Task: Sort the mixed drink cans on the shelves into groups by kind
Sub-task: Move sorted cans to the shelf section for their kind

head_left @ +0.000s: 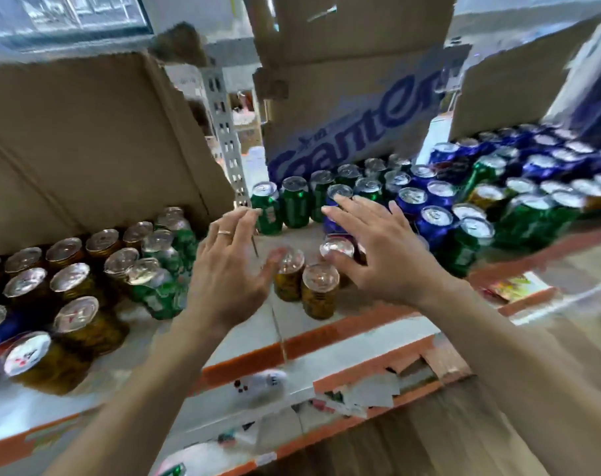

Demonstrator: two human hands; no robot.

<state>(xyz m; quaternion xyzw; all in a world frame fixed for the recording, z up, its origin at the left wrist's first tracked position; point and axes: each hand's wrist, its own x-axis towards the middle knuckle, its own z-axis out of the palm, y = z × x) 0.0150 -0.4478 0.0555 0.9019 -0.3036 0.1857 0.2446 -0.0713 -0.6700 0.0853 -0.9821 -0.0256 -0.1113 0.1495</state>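
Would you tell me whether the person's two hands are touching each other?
Apart. The head view shows the left hand and the right hand separated, with gold cans visible in the gap between them.

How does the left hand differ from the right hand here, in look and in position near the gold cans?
The left hand wears a ring on one finger; the right hand shows none. The left hand is left of the two front gold cans, the right hand right of them, its fingers across a blue can. Both are open, fingers spread, holding nothing.
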